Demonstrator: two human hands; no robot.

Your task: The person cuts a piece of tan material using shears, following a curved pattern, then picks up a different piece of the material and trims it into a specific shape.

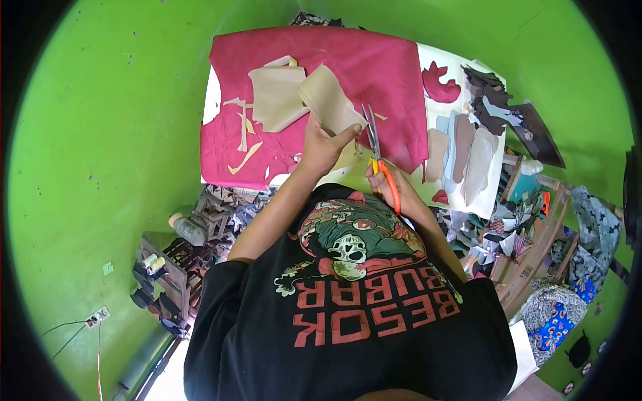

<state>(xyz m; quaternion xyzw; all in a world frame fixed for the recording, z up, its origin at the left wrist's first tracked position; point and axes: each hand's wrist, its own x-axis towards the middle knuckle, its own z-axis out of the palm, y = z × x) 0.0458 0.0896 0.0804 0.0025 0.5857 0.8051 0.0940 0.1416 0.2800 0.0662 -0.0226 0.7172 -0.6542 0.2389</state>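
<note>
My left hand [326, 145] grips the lower part of a folded beige piece [329, 99], held up over the red sheet [361, 60]. In my right hand [393, 186] are scissors [384, 170] with orange and yellow handles. Their blades point away from me and are parted, close to the right edge of the beige piece. Another beige piece [275, 100] lies on the red sheet to the left of the held one. Thin beige offcuts [245, 159] are scattered at the sheet's left side.
Grey, brown and light blue cut shapes [461, 150] lie on the white right part of the table [493, 180]. Behind them are a red scrap [441, 85] and dark pieces [487, 93]. A wooden rack [538, 240] with fabric stands at right, another shelf [175, 274] at left.
</note>
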